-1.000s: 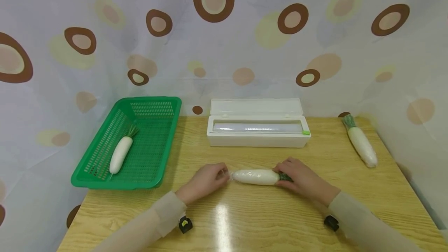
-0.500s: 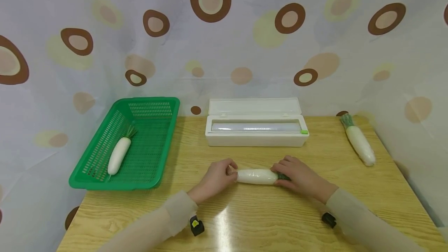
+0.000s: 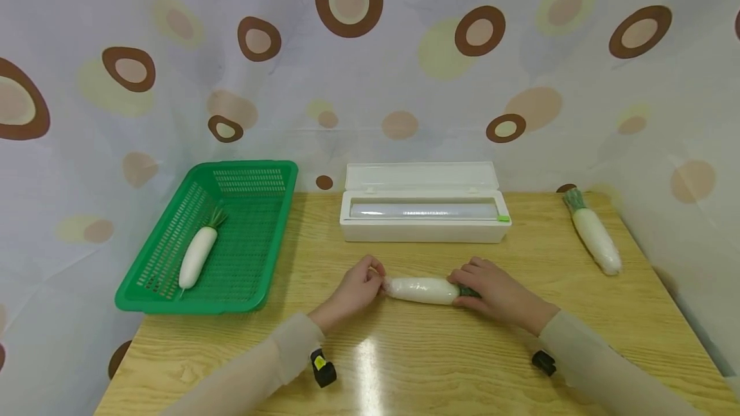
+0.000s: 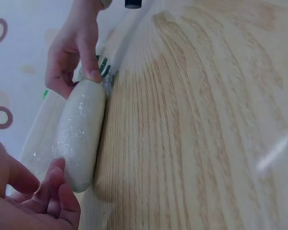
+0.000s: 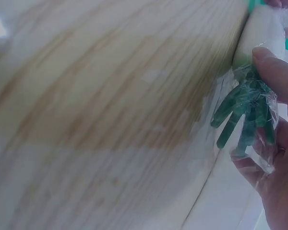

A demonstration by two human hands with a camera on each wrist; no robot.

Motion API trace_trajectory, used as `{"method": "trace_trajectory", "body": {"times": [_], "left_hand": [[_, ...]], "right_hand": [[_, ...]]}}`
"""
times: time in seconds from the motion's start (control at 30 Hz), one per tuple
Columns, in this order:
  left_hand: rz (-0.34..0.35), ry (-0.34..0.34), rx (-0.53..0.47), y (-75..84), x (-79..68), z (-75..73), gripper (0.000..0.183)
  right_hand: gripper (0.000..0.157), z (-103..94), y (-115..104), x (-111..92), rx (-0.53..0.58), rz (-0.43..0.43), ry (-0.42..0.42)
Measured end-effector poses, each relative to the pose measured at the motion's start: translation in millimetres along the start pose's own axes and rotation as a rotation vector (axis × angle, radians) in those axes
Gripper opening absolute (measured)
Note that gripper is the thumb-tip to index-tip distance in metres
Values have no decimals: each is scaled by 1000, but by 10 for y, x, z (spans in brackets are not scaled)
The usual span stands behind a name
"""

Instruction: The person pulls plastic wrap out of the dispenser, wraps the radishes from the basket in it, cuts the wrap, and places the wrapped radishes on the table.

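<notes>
A white radish [image 3: 424, 290] in clear plastic wrap [image 4: 76, 125] lies crosswise on the table in front of me. My right hand [image 3: 491, 286] grips its leafy end, thumb on the top of the root. In the right wrist view the green leaves [image 5: 247, 112] fan out under loose, crinkled film. At the tip end, my left hand [image 3: 357, 289] has its fingers curled and pinches the gathered film. The left wrist view shows those fingertips right against the radish's rounded end.
A green basket [image 3: 273, 262] holding one bare radish [image 3: 198, 257] stands at left. Behind the hands is a white wrap dispenser [image 3: 424, 232], lid raised, with a film roll [image 3: 424, 210] inside. Another wrapped radish [image 3: 597, 239] lies at the table's far right. A patterned curtain [image 3: 405, 82] hangs behind.
My left hand moved right to the radish's tip, then drew back slightly left, so the gathered film there shows again. The right hand stays around the leafy end.
</notes>
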State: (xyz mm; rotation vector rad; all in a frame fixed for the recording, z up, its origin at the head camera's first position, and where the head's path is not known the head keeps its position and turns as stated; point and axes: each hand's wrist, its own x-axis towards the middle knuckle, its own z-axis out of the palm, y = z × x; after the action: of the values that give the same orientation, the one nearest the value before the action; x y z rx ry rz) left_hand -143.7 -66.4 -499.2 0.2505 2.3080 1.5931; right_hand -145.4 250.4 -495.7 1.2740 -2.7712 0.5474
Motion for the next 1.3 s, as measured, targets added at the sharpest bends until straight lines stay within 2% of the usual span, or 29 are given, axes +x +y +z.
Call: {"method": "trace_trajectory", "body": {"times": [0.07,0.17,0.3,0.37,0.5,0.6,0.73,0.83,0.93,1.07,1.17,1.3], "left_hand": [[-9,-19,-31,-20,0,-20,6],[-6,-29,-43,-29,-1,-40,10],[84,22,54,-15,-15,-19,11],[141,61,139,-8,-27,9,11],[206,95,244,-3,-54,72,14],[222,78,257,-27,-58,112,18],[218,34,189,-80,-29,157,22],[233,11,179,-105,2,183,24],[275,-8,231,-108,18,201,27],[344,-16,372,-94,18,206,29],[327,-8,384,-77,11,205,29],[261,-3,294,-56,2,212,31]], "right_hand": [[30,1,4,4,5,3,-3],[30,3,10,5,18,9,-8],[29,6,16,5,41,11,-4],[29,12,19,4,54,7,2],[29,25,20,5,78,1,17],[29,43,31,0,92,7,17],[30,59,60,-10,107,20,18],[30,53,82,-19,114,26,23],[29,40,97,-28,109,24,21],[29,30,97,-27,102,13,15],[29,20,82,-21,101,1,20],[30,40,74,-12,82,-13,30]]}}
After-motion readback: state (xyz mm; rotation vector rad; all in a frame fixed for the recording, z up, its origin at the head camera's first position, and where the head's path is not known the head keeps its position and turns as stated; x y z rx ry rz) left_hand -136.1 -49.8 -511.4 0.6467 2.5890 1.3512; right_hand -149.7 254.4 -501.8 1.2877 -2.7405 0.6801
